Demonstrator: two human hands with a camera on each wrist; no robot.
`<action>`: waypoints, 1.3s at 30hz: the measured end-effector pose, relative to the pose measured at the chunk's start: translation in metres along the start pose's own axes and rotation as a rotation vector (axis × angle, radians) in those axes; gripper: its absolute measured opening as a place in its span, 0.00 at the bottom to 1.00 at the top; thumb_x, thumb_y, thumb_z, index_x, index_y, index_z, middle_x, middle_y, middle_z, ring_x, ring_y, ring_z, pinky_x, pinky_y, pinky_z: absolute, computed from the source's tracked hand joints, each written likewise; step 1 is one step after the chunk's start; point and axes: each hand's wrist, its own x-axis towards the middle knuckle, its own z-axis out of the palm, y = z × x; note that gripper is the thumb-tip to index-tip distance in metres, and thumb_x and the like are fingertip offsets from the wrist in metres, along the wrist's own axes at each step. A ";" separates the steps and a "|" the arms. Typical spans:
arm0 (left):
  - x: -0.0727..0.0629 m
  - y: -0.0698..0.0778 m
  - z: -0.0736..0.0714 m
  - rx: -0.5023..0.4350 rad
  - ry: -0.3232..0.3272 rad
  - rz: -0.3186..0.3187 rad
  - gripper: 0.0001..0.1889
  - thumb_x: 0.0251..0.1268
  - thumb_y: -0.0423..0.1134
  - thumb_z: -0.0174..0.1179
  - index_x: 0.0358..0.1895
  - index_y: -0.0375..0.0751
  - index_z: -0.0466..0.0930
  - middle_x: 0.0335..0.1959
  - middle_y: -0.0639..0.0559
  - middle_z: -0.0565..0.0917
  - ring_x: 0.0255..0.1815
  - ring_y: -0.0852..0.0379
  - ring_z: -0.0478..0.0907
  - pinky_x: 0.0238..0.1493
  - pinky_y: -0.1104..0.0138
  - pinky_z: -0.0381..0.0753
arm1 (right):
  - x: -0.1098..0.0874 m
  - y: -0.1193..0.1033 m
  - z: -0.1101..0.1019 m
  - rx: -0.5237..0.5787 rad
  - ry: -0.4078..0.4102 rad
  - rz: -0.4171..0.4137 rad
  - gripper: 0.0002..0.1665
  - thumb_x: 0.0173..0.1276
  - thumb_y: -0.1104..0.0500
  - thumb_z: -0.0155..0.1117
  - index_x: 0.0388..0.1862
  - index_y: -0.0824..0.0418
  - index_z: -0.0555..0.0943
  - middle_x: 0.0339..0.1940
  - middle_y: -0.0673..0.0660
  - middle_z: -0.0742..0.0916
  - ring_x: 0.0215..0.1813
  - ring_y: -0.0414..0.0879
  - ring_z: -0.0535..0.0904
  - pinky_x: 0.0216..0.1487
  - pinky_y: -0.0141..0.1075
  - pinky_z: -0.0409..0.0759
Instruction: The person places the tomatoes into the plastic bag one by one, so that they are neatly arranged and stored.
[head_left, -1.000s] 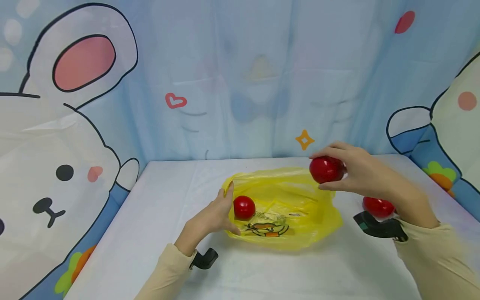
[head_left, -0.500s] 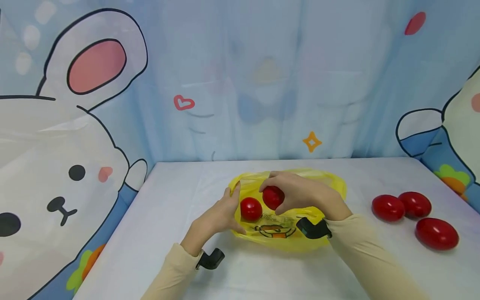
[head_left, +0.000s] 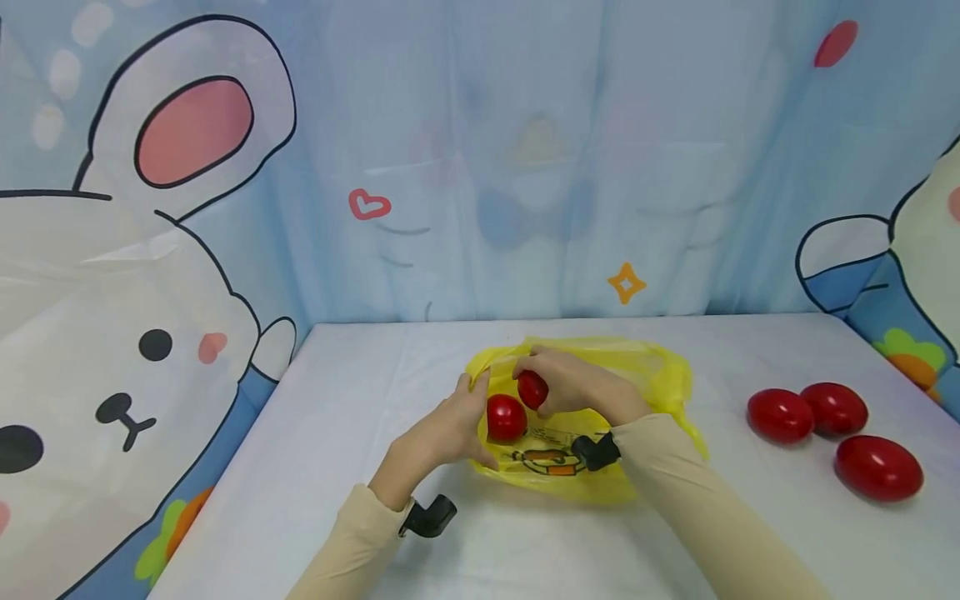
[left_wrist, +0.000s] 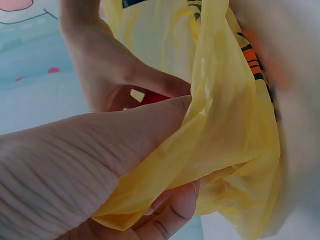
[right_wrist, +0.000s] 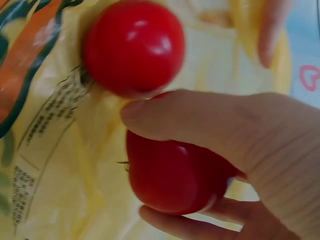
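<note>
A yellow plastic bag point(head_left: 600, 475) lies on the table with its mouth spread. My left hand point(head_left: 450, 423) grips the bag's left edge; in the left wrist view the thumb point(left_wrist: 150, 125) is on one side of the film and curled fingers on the other. Inside the opening, my right hand point(head_left: 573, 383) holds a red tomato point(head_left: 532, 389) between thumb and fingers. A short stem shows on this held tomato point(right_wrist: 170, 172) in the right wrist view. Close beside it, another red tomato point(head_left: 506, 419) rests in the bag, near my left hand.
Three more red tomatoes, such as the front one point(head_left: 878, 468), lie on the right side of the white-covered table point(head_left: 420, 575). Behind the table hangs a light blue cartoon curtain point(head_left: 465, 275). Each wrist wears a small black camera point(head_left: 429, 517).
My right hand has carried the held tomato leftward and down from the bag's right side into its opening. The tomatoes on the right came into full view. My left hand keeps its grip.
</note>
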 end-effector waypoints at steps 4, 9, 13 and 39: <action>0.001 0.000 0.000 0.008 -0.005 0.012 0.65 0.49 0.38 0.85 0.84 0.30 0.45 0.81 0.27 0.53 0.70 0.38 0.74 0.67 0.53 0.78 | 0.005 0.005 0.008 0.018 0.080 0.048 0.31 0.57 0.70 0.79 0.61 0.68 0.81 0.54 0.65 0.81 0.51 0.58 0.81 0.54 0.49 0.85; 0.003 0.002 0.000 0.012 -0.016 0.006 0.65 0.50 0.39 0.84 0.84 0.31 0.45 0.82 0.28 0.52 0.69 0.40 0.75 0.67 0.55 0.78 | 0.013 0.008 0.017 0.037 0.182 0.094 0.31 0.58 0.68 0.79 0.61 0.70 0.80 0.56 0.70 0.80 0.52 0.61 0.81 0.53 0.51 0.86; 0.003 0.004 0.001 -0.008 -0.022 0.004 0.64 0.51 0.38 0.84 0.85 0.32 0.44 0.82 0.29 0.50 0.71 0.40 0.73 0.68 0.54 0.77 | 0.017 0.010 0.022 0.040 0.228 0.141 0.32 0.58 0.66 0.81 0.61 0.71 0.80 0.56 0.70 0.81 0.53 0.63 0.81 0.53 0.52 0.86; 0.002 0.002 0.003 0.018 -0.022 0.017 0.63 0.50 0.37 0.84 0.83 0.28 0.46 0.79 0.28 0.56 0.68 0.39 0.74 0.68 0.54 0.77 | 0.025 0.022 0.039 0.098 0.179 0.196 0.31 0.68 0.58 0.76 0.63 0.76 0.80 0.55 0.72 0.82 0.55 0.63 0.80 0.54 0.52 0.85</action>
